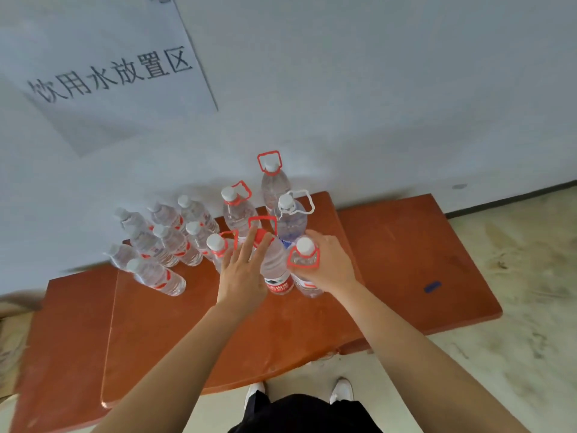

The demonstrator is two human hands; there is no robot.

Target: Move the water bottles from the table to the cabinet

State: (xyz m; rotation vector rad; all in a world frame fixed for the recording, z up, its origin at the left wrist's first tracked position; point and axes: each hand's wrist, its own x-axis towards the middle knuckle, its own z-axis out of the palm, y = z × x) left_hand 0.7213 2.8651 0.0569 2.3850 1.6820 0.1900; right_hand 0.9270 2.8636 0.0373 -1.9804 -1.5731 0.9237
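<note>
Clear plastic bottles: cluster of water bottles (218, 239) standing upright on the surface, centre of frame, close to the wall
Large bottles: right part of the cluster, red carry handles at the neck; one has a white handle (288, 214)
Small bottles: left part of the cluster (156, 245), white caps, red label bands, packed just beside each other
Red-label bottle: large bottle (276, 270) at the front of the cluster, red and white label low on its body, red handle loop above it
Left hand: left hand (242, 276) at frame centre, fingers straight and spread, tips touching the red cap and handle of the red-label bottle
Left grip: loose, fingers not closed round anything, only resting on the top of that bottle
White-cap bottle: large bottle (304, 260) just right of the red-label bottle, red handle hanging down toward the camera
Right hand: right hand (331, 264) wrapped round the shoulder of the white-cap bottle from the right side
Right grip: closed on that bottle, fingers curled behind it, thumb side near the handle
Surface: orange-red top (406, 260), several panels side by side, running from lower left to right of frame
Blue mark: small blue object (432, 286) on the right panel, well apart from the bottles; cannot tell what it is
Wall: white, upper half of frame
Sign: white paper sheet (103, 76) with black printed characters, upper left
Floor: pale, scuffed (515, 307), right and bottom
Person: dark clothing and white shoes (342, 390) at bottom centre
</note>
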